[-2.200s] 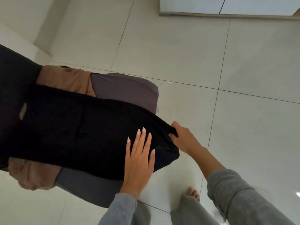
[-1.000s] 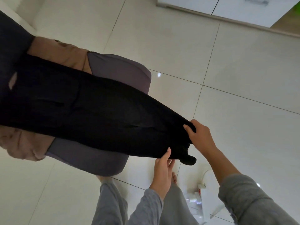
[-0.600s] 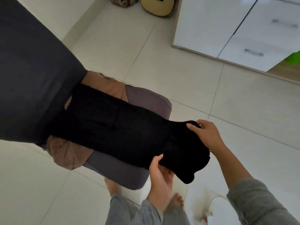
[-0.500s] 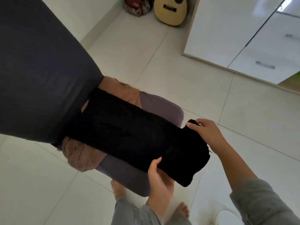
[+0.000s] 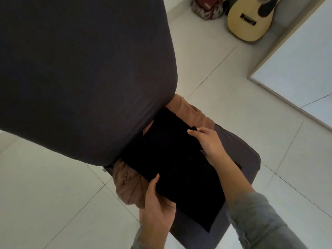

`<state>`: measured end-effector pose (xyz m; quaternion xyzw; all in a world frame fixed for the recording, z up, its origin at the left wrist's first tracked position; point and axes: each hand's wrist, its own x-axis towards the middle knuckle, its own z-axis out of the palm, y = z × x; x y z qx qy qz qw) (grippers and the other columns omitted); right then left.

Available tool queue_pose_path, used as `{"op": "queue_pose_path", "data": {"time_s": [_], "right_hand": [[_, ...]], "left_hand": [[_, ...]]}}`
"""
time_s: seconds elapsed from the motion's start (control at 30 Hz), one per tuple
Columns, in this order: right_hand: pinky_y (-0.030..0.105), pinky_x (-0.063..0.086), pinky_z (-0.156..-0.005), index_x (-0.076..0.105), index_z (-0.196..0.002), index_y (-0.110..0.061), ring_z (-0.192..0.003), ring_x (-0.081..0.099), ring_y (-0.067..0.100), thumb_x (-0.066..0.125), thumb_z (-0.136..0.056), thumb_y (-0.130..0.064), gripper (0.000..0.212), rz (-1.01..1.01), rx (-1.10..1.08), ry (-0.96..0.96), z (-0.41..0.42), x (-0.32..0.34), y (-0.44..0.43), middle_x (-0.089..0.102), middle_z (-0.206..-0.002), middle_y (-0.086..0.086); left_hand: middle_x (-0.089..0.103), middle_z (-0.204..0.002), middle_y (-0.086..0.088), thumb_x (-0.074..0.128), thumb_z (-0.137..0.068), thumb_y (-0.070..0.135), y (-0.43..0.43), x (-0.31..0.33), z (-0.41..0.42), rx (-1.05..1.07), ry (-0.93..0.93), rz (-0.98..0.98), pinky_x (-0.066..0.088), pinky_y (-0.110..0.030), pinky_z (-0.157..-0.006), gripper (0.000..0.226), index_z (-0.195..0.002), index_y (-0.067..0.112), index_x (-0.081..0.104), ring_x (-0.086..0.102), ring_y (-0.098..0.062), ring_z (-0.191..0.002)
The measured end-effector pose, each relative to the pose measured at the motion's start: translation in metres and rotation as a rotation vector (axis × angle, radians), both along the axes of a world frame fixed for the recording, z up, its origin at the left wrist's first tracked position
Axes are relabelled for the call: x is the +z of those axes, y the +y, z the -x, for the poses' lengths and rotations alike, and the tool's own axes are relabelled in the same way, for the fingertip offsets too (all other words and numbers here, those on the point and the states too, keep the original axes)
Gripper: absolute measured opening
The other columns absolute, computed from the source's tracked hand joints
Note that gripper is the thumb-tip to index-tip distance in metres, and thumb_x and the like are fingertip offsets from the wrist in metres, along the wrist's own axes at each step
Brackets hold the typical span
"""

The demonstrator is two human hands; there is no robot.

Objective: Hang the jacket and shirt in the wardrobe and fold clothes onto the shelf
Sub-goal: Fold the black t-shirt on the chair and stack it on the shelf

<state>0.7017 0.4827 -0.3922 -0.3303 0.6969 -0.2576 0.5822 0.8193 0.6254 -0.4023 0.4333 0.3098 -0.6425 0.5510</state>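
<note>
Low in the centre of the frame, the left hand (image 5: 156, 205) grips the near edge of the black garment (image 5: 179, 168), thumb on top, fingers hidden beneath. Just above and to the right, the right hand (image 5: 209, 142) pinches a fold of the same cloth. It lies on the chair seat (image 5: 248, 155), over a brown garment (image 5: 129, 187), below the dark chair back (image 5: 80, 69). A guitar (image 5: 251, 18) stands at upper right on the tiled floor (image 5: 45, 194).
</note>
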Motion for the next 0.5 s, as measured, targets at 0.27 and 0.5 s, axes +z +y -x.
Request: {"op": "queue_pose_path", "data": {"time_s": [0.27, 0.5], "right_hand": [[0.033, 0.053, -0.090, 0.061, -0.103, -0.016, -0.102, 0.065, 0.016, 0.057, -0.092, -0.016, 0.011, -0.017, -0.034, -0.273, -0.044, -0.027, -0.031, 0.068, -0.108, 0.006], [0.025, 0.038, -0.101, 0.057, -0.121, -0.015, -0.116, 0.051, 0.013, 0.060, -0.089, -0.013, 0.032, 0.288, 0.291, 0.297, -0.026, -0.065, -0.040, 0.059, -0.121, -0.003]], "left_hand": [[0.064, -0.118, -0.018, 0.041, -0.098, 0.036, -0.039, -0.030, -0.046, -0.014, -0.198, 0.049, 0.056, -0.039, -0.080, 0.038, -0.118, 0.006, 0.054, 0.063, -0.031, -0.107], [0.055, -0.110, -0.004, 0.070, -0.083, 0.018, -0.042, -0.059, -0.045, -0.323, -1.203, -0.310, 0.043, -0.012, -0.069, 0.037, -0.114, 0.012, 0.051, 0.059, -0.016, -0.095]]}}
